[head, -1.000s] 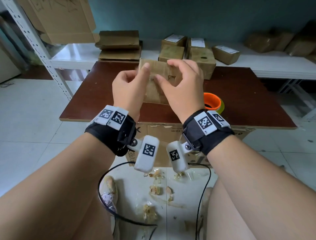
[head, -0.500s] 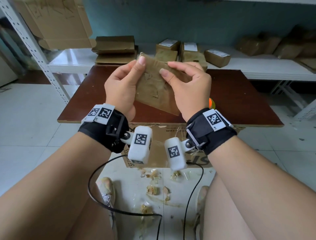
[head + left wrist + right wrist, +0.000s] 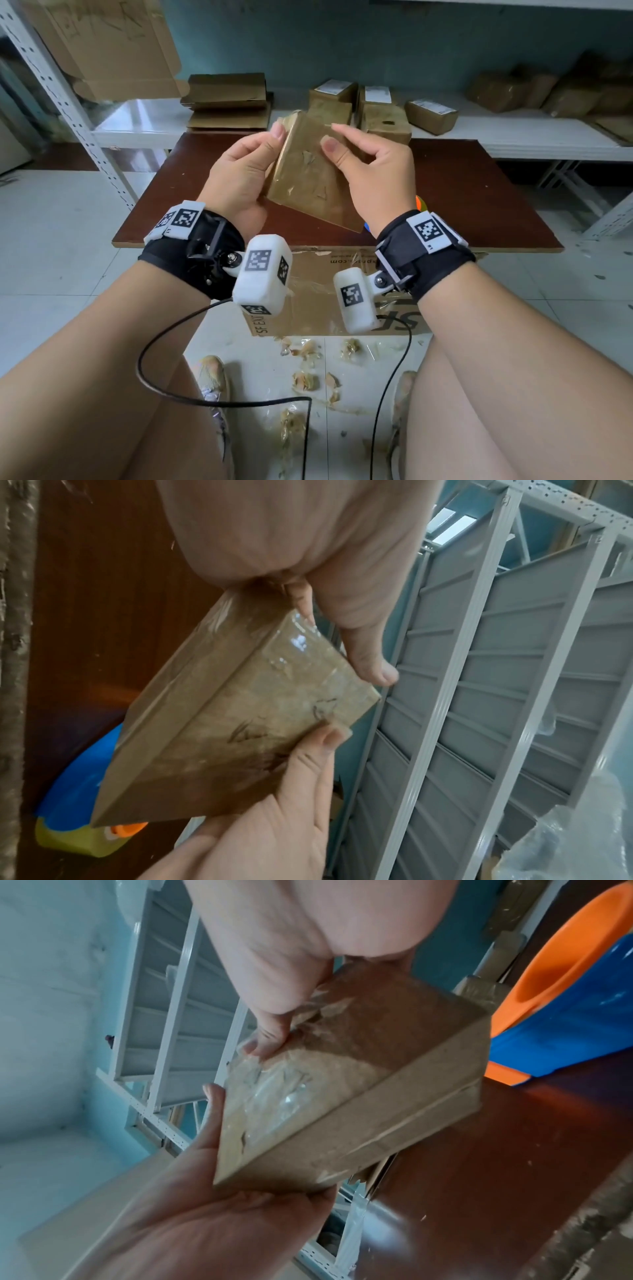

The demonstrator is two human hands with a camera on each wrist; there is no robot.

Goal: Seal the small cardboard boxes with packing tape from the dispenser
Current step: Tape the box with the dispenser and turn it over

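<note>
Small cardboard box [image 3: 310, 178]: flat, brown, glossy wrinkled tape skin; tilted, held above dark red worktop [image 3: 479, 192]. Left hand [image 3: 236, 178] grip clamps its 9 o'clock edge; right hand [image 3: 373, 171] grip clamps its 3 o'clock side. Tape dispenser [image 3: 565, 988], orange-blue, at 4 o'clock.

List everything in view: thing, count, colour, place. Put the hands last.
held box: one, brown, glossy with tape, tilted in the air between both hands
table: one, dark red-brown, below the hands
tape dispenser: one, orange and blue, on the table, mostly hidden behind the right wrist in the head view
shelf boxes: about five, brown, some with white labels, on the white shelf behind the table
flat cardboard: one stack, brown, shelf left
tape scraps: several, yellowish, on the floor
left hand: grips the box's left edge
right hand: grips its right side
</note>
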